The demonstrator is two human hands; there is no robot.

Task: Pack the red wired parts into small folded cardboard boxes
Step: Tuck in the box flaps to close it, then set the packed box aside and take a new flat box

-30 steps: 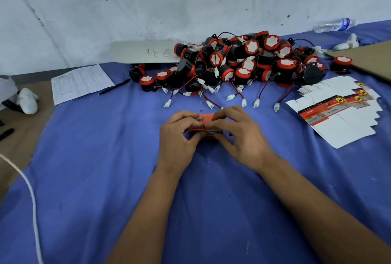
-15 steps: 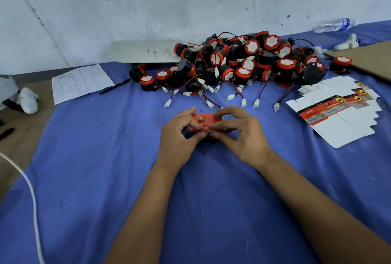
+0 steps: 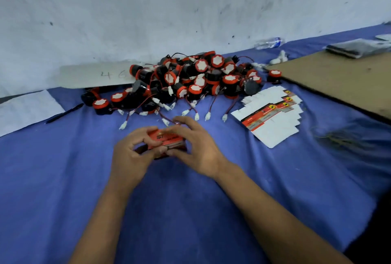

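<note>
A small red cardboard box (image 3: 167, 139) sits between both hands, just above the blue cloth at the centre. My left hand (image 3: 131, 153) grips its left end with curled fingers. My right hand (image 3: 194, 147) holds its right side, thumb under the front edge and fingers arched over the top. Behind the box lies a big heap of red and black wired parts (image 3: 190, 77) with white plugs trailing toward me. A fanned stack of flat unfolded boxes (image 3: 273, 115) lies to the right of the heap.
The blue cloth (image 3: 63, 168) covers the table. A brown board (image 3: 342, 79) lies at the right, with a dark flat item on its far end. At the left are a paper sheet (image 3: 23, 111) and a pen (image 3: 63, 113). A plastic bottle (image 3: 268, 43) lies by the wall.
The view has swung to the right and is blurred. The box has turned slightly in my hands and its printed red top shows more; my left fingers have slid along its left end.
</note>
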